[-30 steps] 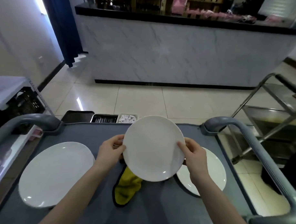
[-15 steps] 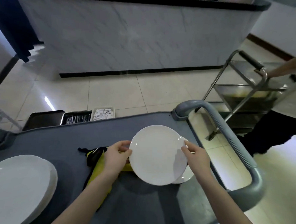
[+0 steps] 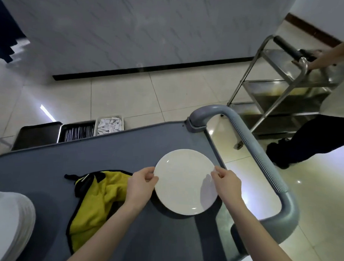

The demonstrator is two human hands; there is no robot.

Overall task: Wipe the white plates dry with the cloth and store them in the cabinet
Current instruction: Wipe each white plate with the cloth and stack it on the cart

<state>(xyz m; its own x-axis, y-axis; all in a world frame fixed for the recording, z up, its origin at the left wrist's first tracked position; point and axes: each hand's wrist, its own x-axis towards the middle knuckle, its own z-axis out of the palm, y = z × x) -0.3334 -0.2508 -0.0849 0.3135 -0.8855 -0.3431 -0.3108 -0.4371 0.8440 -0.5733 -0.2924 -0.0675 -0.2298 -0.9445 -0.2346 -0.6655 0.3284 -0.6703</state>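
Observation:
A round white plate point(image 3: 183, 179) lies flat at the right end of the grey cart top point(image 3: 112, 147). My left hand point(image 3: 141, 185) grips its left rim and my right hand point(image 3: 226, 184) pinches its right rim. Whatever is under the plate is hidden. A yellow cloth with black edging point(image 3: 95, 203) lies crumpled on the cart just left of my left hand. A stack of white plates point(image 3: 7, 220) sits at the cart's left edge, partly cut off by the frame.
The cart's grey handle point(image 3: 260, 158) curves along the right side. Metal trays with cutlery point(image 3: 77, 131) and white packets point(image 3: 110, 124) sit beyond the cart's far edge. Another person point(image 3: 324, 108) pushes a steel trolley point(image 3: 282, 81) at right. A marble counter front point(image 3: 143, 27) stands ahead.
Both hands have lowered the plate from in front of me down onto the right end of the cart, covering the plate that lay there. The view swung right and down.

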